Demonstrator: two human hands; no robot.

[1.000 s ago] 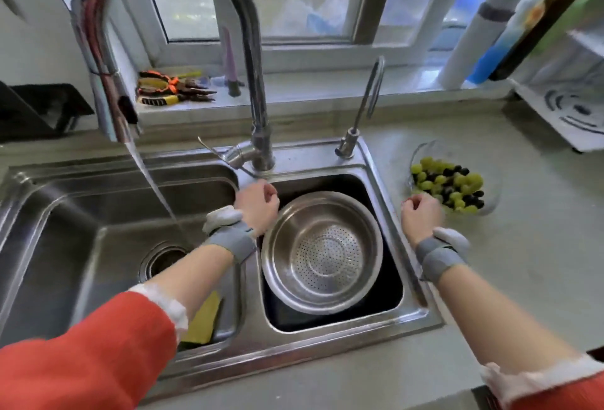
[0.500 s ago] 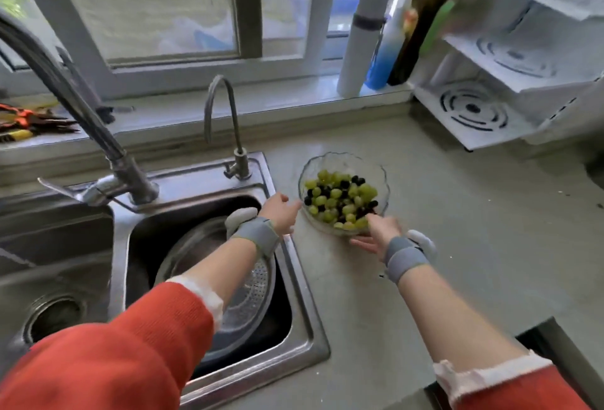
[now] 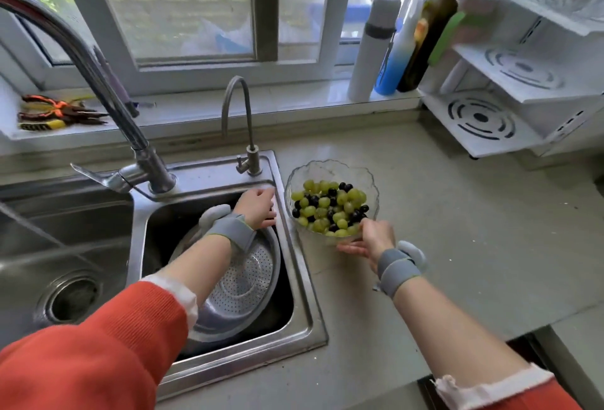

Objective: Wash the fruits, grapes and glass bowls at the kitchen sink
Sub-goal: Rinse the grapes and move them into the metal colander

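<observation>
The washing has hardly begun, judging by the layout. The grapes (image 3: 330, 208), green and dark mixed, sit heaped in a scalloped glass bowl (image 3: 372, 181) on the counter (image 3: 457, 230), just right of the sink (image 3: 287, 246), and look dry. A perforated steel colander (image 3: 248, 275) waits in the right basin, holding no fruit. Water appears to stream across the left basin from the tall faucet (image 3: 98, 76), though blur makes that uncertain. Left to do, by this reading: get the grapes into the colander, rinse them, then wash the glass bowl; no other fruit is visible.

The right hand (image 3: 367, 241) reaches forward with the wrist raised, gripping the bowl's near rim, thumb over the edge and fingers spread beneath the base. The left hand (image 3: 258, 208) stretches across the right basin, fingers loosely curled at the sink's right edge close to the bowl, holding nothing and just short of the glass. Both wrists wear grey bands.
</observation>
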